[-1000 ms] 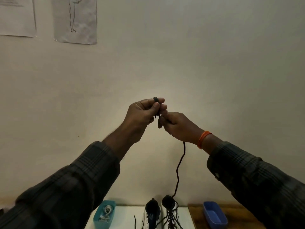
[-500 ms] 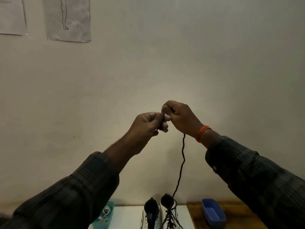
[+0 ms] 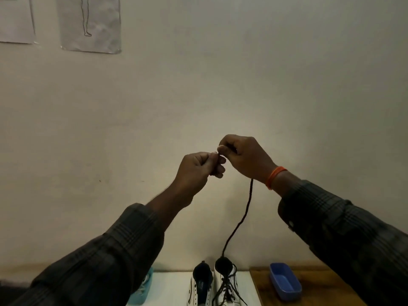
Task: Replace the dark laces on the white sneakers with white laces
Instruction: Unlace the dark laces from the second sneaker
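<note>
Both hands are up before the wall, left hand (image 3: pixel 196 171) and right hand (image 3: pixel 245 159) each pinching the dark lace (image 3: pixel 242 219) with curled fingers, as it hangs to the right sneaker (image 3: pixel 227 288) on the table below.

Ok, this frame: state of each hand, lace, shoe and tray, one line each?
left hand: raised, pinches the dark lace's end
right hand: raised, grips the dark lace
dark lace: hangs from the hands to the right sneaker
right sneaker: upright, dark lace crisscrossed in its eyelets
left sneaker: upright, eyelets bare
blue tray: empty
teal tray: mostly hidden by the sleeve
</note>
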